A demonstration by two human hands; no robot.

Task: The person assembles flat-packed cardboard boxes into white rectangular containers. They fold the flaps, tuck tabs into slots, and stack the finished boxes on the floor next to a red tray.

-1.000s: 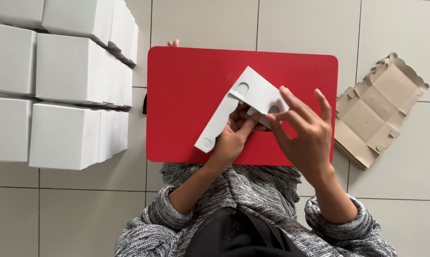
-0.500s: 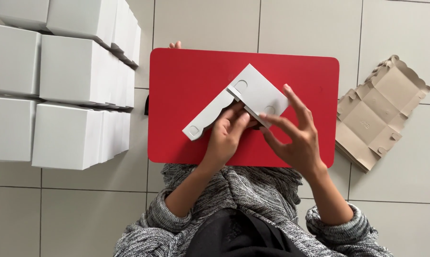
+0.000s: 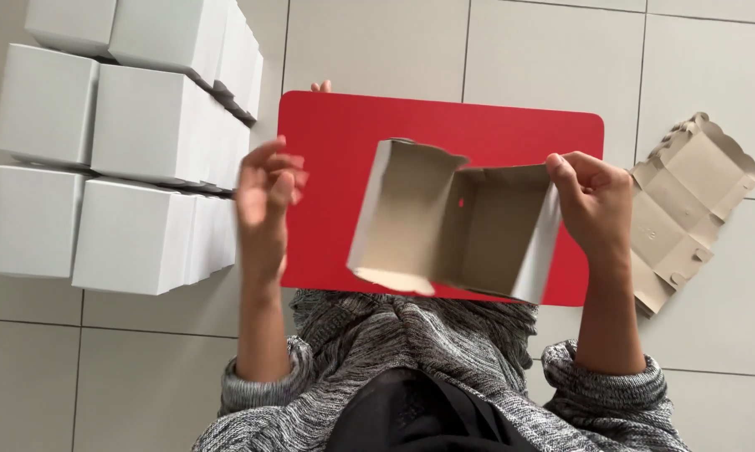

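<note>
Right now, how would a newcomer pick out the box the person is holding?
Find the red board on the tiled floor. Above it, the right hand grips a half-opened carton, white outside, brown inside. Unlike the closed white boxes stacked left and the flat blank right, it gapes open.

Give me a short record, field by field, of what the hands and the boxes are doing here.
right hand: grips one edge of the half-opened carton
left hand: free in the air, fingers loosely curled, apart from the carton
carton: white outside, brown inside, popped open into a tube, held above the red board
flat blank: brown, unfolded, lying on the tiled floor on the right hand's side
finished boxes: white, closed, stacked in rows on the left hand's side
</note>
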